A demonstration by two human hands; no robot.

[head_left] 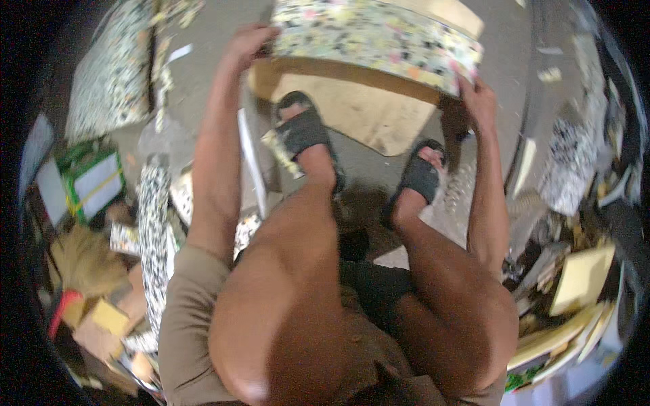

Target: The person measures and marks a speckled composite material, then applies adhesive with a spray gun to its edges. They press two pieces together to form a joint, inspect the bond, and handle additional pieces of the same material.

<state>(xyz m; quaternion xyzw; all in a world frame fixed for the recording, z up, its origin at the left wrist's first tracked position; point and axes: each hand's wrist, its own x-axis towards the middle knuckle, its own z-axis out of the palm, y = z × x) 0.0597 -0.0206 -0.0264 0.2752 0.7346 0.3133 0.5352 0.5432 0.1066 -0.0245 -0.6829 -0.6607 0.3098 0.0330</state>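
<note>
A speckled multicoloured foam slab (372, 37) spans between my two hands at the top of the head view. My left hand (256, 44) grips its left end, with the fingers partly hidden behind the edge. At the slab's lower right corner, my right hand (477, 101) has closed on the foam. Beneath the slab lies a pale plywood board (365, 108) on the floor, partly covered by it. Another pale board edge (453, 15) shows beyond the slab's far side. The picture is somewhat blurred.
My sandalled feet (305, 132) stand close to the plywood. Speckled foam pieces (112, 74) lie on the left, near a green and white box (95, 179) and a straw broom (84, 260). On the right are more foam (572, 166), a yellowish block (582, 279) and scraps.
</note>
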